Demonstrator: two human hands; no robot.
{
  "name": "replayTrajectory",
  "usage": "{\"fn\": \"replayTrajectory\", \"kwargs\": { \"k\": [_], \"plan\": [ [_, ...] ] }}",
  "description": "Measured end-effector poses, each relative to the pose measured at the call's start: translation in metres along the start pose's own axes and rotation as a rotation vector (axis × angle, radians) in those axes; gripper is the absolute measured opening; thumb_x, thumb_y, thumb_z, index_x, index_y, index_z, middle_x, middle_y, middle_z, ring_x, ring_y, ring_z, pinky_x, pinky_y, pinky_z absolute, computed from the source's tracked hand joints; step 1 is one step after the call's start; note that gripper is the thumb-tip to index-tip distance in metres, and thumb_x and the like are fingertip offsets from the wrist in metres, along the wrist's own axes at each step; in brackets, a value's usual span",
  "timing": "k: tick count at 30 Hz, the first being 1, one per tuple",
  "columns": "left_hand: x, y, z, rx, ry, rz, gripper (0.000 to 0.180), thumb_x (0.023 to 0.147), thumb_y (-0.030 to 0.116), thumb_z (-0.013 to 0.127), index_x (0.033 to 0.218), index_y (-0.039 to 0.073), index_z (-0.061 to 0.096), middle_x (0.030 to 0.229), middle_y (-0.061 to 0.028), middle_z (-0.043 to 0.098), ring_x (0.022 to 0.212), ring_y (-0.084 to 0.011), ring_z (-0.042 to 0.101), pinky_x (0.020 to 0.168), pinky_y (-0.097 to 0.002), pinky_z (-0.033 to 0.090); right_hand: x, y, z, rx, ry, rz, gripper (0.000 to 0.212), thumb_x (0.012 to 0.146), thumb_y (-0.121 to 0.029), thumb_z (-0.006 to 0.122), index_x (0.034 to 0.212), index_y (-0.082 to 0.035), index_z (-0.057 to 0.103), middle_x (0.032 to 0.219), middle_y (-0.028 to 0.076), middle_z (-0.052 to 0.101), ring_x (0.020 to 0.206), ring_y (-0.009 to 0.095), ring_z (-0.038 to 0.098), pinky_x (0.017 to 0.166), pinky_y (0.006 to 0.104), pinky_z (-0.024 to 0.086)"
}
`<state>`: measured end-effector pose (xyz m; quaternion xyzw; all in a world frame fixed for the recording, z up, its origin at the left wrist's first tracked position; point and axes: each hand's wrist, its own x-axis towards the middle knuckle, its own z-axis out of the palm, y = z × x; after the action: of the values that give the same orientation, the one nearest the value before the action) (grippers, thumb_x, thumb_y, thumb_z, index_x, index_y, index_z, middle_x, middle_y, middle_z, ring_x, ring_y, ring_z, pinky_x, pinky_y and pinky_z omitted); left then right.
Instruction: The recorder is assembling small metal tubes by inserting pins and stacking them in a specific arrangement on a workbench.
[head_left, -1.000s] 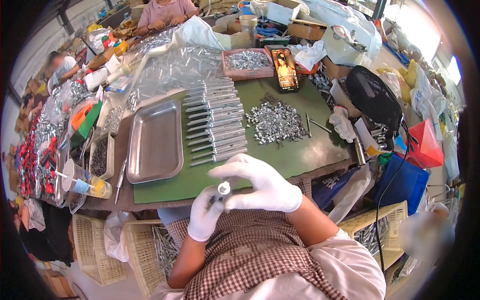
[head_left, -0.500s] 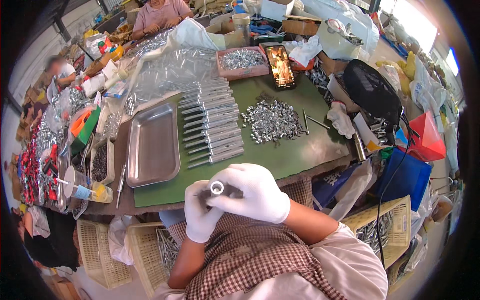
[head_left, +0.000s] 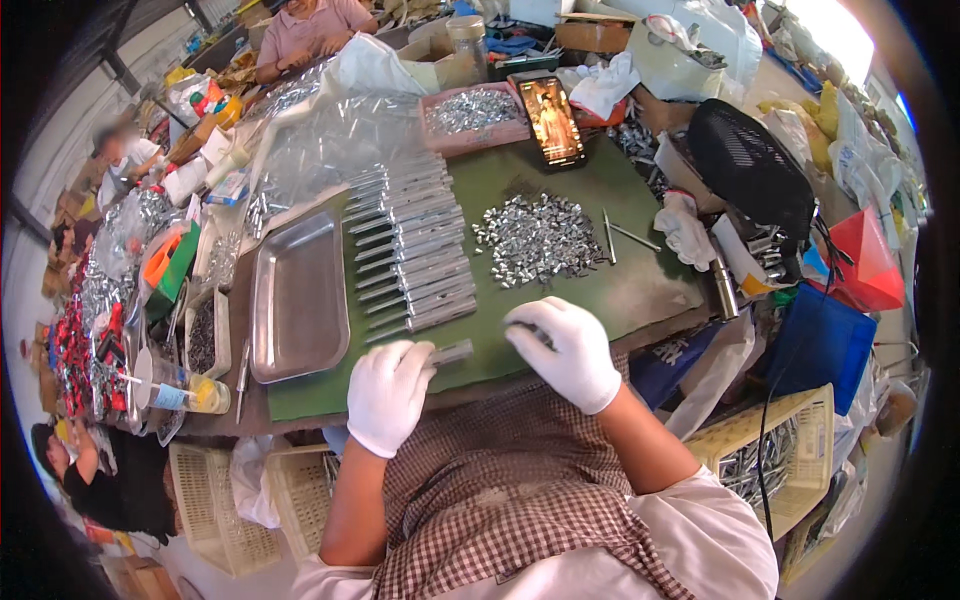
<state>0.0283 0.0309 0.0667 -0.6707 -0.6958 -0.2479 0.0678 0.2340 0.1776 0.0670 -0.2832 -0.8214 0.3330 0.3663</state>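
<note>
In front of my apron, my left hand [head_left: 385, 398], in a white glove, is closed around a grey metal tube [head_left: 452, 353] whose end sticks out to the right. My right hand [head_left: 566, 352], also gloved, hovers apart from it over the mat's near edge. Its fingers are curled together, and what lies between them, if anything, is hidden. Beyond the left hand, slim metal rods with thicker sleeves [head_left: 425, 270] lie in a long row on the green mat [head_left: 600, 285]. A pile of small silvery metal parts [head_left: 537, 238] sits to the right of that row.
A steel tray [head_left: 300, 350] stands left of the rods. Behind the pile are a pink box of small parts [head_left: 472, 112] and a lit phone [head_left: 552, 125]. Two thin rods [head_left: 632, 237] lie at right. A plastic cup [head_left: 185, 388] is at left, crates [head_left: 800, 460] below. Another person [head_left: 310, 35] sits across.
My hands, together around the tube before, are now apart. The right hand has moved right and slightly farther away; the left keeps the tube, now turned sideways.
</note>
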Motion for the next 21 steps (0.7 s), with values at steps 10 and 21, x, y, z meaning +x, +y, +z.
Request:
{"fn": "replayTrajectory", "kwargs": {
  "k": [10, 21],
  "plan": [
    [0.053, -0.011, 0.009, 0.160, 0.068, -0.024, 0.030, 0.080, 0.010, 0.074, 0.109, 0.010, 0.071, 0.102, -0.0076, 0.064, 0.094, -0.0310, 0.061, 0.082, -0.0443, 0.049, -0.003, 0.021, 0.002, -0.104, 0.054, -0.076, 0.006, 0.084, -0.011, 0.073, 0.089, -0.010, 0.070, 0.076, 0.009, 0.063, 0.073, 0.030, 0.064, 0.066, 0.0413, 0.051],
    [0.021, 0.030, 0.024, -0.193, 0.144, 0.166, 0.024, 0.077, 0.003, 0.071, 0.100, 0.007, 0.072, 0.083, -0.0088, 0.067, 0.072, -0.0308, 0.065, 0.066, -0.0420, 0.051, -0.008, 0.028, 0.005, -0.199, 0.072, -0.210, 0.012, 0.081, -0.009, 0.075, 0.092, -0.009, 0.070, 0.078, 0.008, 0.065, 0.072, 0.030, 0.064, 0.066, 0.0415, 0.052]
  ]
}}
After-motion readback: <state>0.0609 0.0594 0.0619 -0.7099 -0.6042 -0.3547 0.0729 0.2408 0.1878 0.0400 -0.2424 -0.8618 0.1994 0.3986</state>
